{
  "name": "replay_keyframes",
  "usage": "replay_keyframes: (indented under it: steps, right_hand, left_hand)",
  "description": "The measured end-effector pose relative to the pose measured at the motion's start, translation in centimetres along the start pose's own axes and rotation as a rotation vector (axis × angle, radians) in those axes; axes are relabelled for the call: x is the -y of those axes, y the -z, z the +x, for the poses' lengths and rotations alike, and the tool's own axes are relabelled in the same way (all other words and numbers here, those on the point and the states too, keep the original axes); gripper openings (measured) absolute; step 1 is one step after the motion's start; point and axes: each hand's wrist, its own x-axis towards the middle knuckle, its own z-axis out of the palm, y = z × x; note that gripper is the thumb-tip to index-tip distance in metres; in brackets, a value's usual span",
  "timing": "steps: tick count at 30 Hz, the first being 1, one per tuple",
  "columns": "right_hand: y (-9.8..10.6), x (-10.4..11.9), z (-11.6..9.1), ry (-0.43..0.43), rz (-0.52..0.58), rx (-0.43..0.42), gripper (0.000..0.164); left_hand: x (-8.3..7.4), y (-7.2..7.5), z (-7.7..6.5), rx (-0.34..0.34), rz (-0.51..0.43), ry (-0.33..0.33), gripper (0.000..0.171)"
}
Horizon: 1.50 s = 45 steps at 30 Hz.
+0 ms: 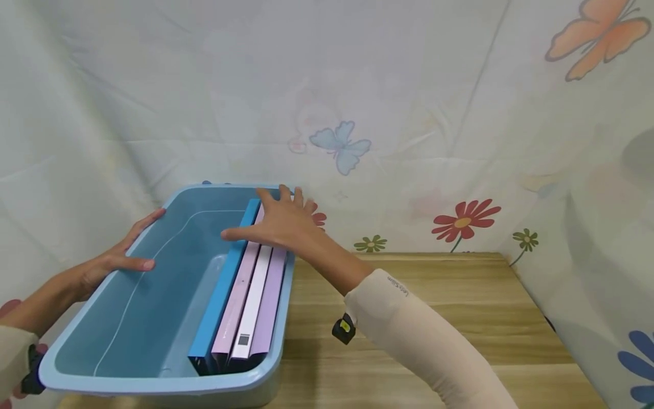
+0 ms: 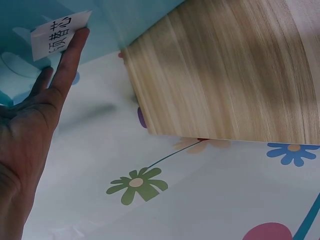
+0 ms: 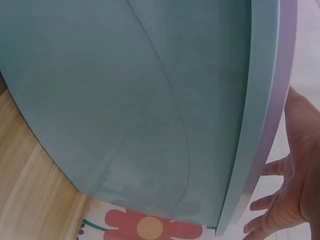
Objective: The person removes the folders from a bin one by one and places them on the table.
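Note:
A light blue plastic tub (image 1: 168,383) holds several binders standing side by side along its right wall. From left to right they are a blue binder (image 1: 219,307), a pink binder (image 1: 239,304), a white binder (image 1: 255,301) and a lavender binder (image 1: 271,309). My right hand (image 1: 286,224), fingers spread, is over the far ends of the binders, its thumb reaching across the blue one. On the left rim rests my left hand (image 1: 114,258), thumb over the inside. In the left wrist view its straight fingers (image 2: 70,65) lie along the tub's outer wall, by a white label (image 2: 57,37).
Under the tub is a wood-grain table (image 1: 409,318), whose surface extends to the right. A pale curtain (image 1: 245,102) printed with flowers and butterflies hangs behind and beside it. The tub's left side reaches past the table's edge in the left wrist view.

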Motion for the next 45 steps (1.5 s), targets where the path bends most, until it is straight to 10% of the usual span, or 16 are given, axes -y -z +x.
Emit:
replay_keyframes:
  steps: [28, 45]
  right_hand:
    - [-1.8, 2.7, 1.9, -0.162, -0.191, 0.049, 0.129]
    - [-1.6, 2.0, 4.5, -0.206, -0.090, 0.199, 0.122]
  left_hand:
    - [-0.5, 0.1, 0.3, -0.025, 0.034, 0.013, 0.106]
    - [-0.3, -0.3, 0.0, -0.036, 0.002, 0.024, 0.105]
